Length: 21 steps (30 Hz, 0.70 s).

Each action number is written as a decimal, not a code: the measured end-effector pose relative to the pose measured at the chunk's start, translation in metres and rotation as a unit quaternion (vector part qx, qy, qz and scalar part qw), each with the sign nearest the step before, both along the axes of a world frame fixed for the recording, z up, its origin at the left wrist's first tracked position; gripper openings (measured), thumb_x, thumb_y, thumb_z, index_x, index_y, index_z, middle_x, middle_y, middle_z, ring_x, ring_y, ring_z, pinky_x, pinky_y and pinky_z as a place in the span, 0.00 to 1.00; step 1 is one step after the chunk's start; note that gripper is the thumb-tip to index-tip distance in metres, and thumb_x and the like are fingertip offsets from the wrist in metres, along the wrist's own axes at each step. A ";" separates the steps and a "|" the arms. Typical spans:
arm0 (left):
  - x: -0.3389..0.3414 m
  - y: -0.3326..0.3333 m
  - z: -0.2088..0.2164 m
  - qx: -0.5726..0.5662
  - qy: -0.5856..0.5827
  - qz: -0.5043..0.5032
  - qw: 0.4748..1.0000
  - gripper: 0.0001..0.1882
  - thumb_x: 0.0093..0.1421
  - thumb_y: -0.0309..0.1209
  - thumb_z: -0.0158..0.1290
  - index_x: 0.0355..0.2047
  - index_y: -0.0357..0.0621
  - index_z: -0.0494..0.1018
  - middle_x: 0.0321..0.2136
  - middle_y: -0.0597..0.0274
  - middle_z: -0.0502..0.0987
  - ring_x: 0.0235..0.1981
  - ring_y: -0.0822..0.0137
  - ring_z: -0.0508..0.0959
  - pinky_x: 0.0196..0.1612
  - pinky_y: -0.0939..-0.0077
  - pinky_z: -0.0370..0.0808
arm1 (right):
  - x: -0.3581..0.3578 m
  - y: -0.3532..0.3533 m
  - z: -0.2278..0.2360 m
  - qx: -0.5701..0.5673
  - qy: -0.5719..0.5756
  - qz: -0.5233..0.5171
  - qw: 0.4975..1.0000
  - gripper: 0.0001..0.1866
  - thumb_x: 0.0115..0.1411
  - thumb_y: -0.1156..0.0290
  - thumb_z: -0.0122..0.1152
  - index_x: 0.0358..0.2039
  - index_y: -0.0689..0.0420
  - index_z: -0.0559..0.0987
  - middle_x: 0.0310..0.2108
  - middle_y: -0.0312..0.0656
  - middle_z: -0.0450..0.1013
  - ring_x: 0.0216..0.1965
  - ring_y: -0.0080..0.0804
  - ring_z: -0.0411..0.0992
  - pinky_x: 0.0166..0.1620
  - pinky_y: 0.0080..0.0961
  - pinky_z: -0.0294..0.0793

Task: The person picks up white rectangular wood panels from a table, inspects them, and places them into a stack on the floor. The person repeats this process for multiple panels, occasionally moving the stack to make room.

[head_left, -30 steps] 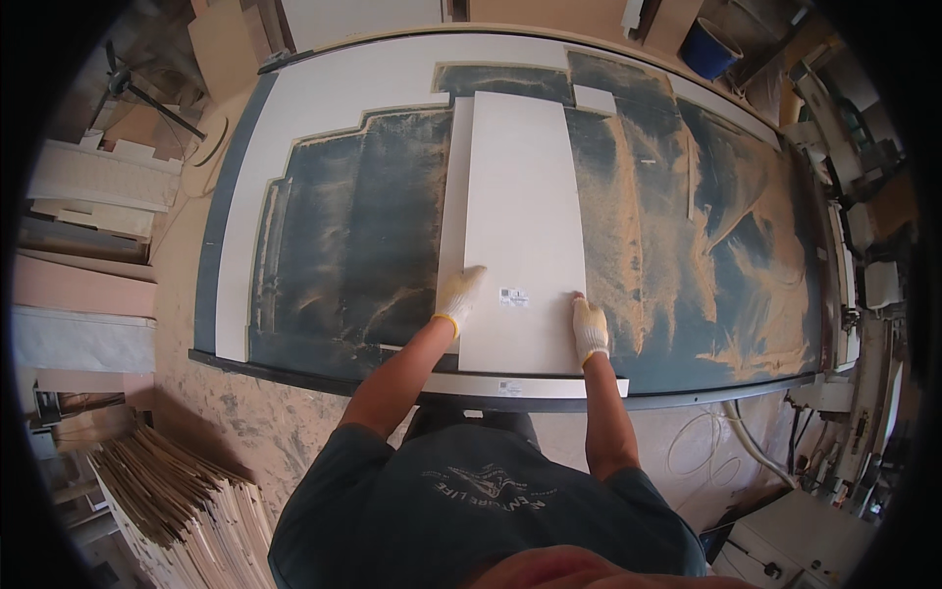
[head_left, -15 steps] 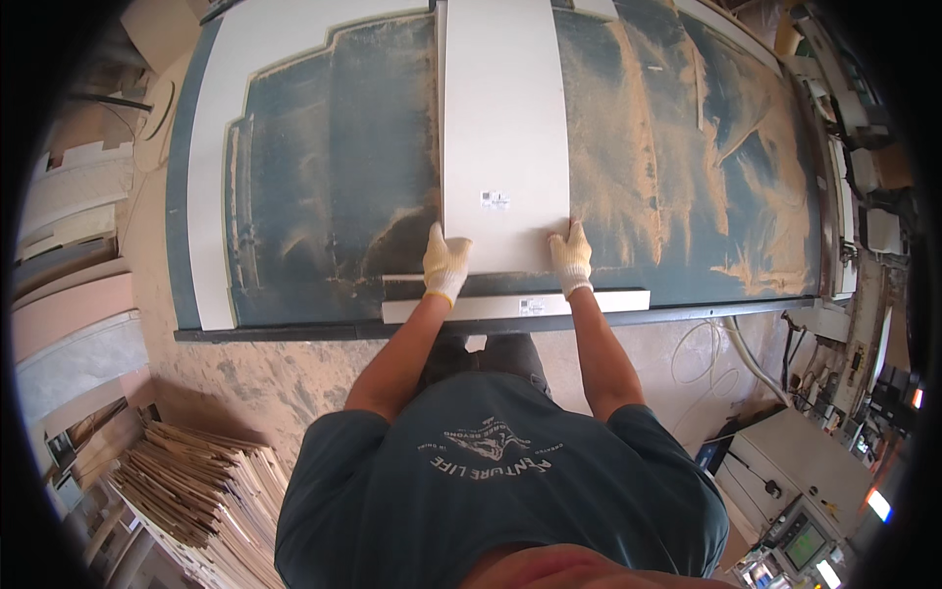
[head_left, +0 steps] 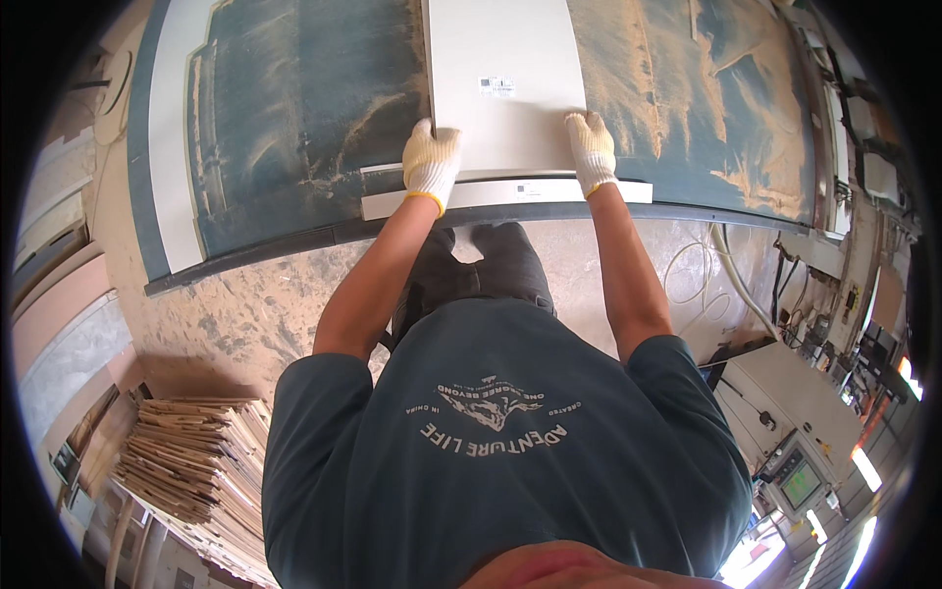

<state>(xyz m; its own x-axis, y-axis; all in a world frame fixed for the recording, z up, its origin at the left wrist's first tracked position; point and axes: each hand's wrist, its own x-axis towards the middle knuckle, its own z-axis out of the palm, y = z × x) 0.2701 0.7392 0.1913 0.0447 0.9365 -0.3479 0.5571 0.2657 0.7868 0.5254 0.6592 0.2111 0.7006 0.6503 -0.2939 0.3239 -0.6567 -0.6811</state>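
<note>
A long white panel (head_left: 505, 49) lies on the dark, dust-covered table, with a small printed label near its close end. My left hand (head_left: 432, 165), in a cream knit glove, grips the panel's left edge, thumb on top. At the right edge, my right hand (head_left: 592, 154), gloved alike, is closed on the same panel; its fingers beneath are hidden. Just on my side of the panel a narrow white strip (head_left: 549, 190), also labelled, lies along the table's front edge, passing under both wrists.
The dark table (head_left: 314, 108) carries streaks of brown dust. A white border piece (head_left: 172, 157) runs along its left. Stacked thin boards (head_left: 186, 456) stand on the floor at lower left. A cabinet with a screen (head_left: 800, 481) is at lower right, near a hose (head_left: 731, 265).
The panel has slid toward me with both hands on it, and the gap to the narrow strip has narrowed. The whole view has also shifted, so the table sits higher in the picture.
</note>
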 end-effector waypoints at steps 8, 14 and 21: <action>-0.010 -0.187 0.005 -0.036 -0.060 0.056 0.996 0.22 0.60 0.44 0.58 0.43 0.37 0.77 0.40 0.38 0.82 0.45 0.38 0.81 0.49 0.52 0.76 | 0.003 -0.176 -0.034 0.063 0.079 0.022 0.995 0.26 0.67 0.60 0.60 0.57 0.66 0.75 0.46 0.55 0.80 0.48 0.45 0.78 0.51 0.37 0.76; -0.021 -0.309 -0.046 -0.136 -0.072 0.083 0.985 0.34 0.58 0.47 0.63 0.56 0.32 0.74 0.50 0.41 0.80 0.53 0.50 0.82 0.55 0.61 0.76 | 0.015 -0.298 -0.073 -0.026 0.087 -0.012 0.996 0.26 0.69 0.60 0.58 0.60 0.64 0.75 0.55 0.46 0.77 0.53 0.34 0.75 0.58 0.30 0.73; -0.008 -0.323 -0.100 -0.083 -0.198 -0.130 0.968 0.22 0.67 0.31 0.48 0.60 0.45 0.75 0.56 0.54 0.79 0.55 0.53 0.80 0.62 0.62 0.74 | 0.050 -0.243 -0.078 -0.025 0.453 0.026 0.891 0.34 0.74 0.42 0.47 0.65 0.58 0.74 0.61 0.43 0.74 0.59 0.39 0.73 0.65 0.35 0.71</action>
<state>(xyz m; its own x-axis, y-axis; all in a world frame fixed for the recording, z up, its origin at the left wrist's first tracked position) 0.2617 0.4158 0.0916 0.4322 0.8084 -0.3996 0.2852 0.2978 0.9110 0.5757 0.4158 0.1326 0.1300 0.6448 -0.7533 -0.3134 -0.6940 -0.6481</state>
